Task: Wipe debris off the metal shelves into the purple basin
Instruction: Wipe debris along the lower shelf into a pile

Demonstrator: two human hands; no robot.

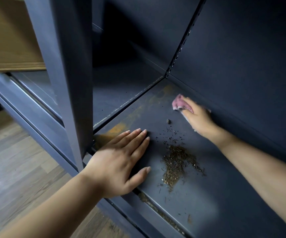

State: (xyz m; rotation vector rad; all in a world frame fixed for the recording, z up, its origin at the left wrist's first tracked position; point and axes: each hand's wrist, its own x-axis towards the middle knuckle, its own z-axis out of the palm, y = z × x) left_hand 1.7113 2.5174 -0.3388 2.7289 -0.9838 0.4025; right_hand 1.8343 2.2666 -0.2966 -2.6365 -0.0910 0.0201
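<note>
A dark grey metal shelf (207, 194) fills the right half of the view. A pile of brown crumbly debris (178, 162) lies in its middle, with loose specks and one small lump (168, 121) farther back. My right hand (197, 117) reaches deep toward the back wall and holds a pink cloth (178, 102) against the shelf, behind the debris. My left hand (121, 158) lies flat with straight fingers on the shelf's front left corner, left of the pile. The purple basin is out of view.
A metal upright post (70, 74) stands just left of my left hand. Rust-coloured stains (118, 127) mark the shelf's left edge. More crumbs sit in the front channel (157, 212). A cardboard box (9, 40) sits top left, wooden floor (18, 169) below.
</note>
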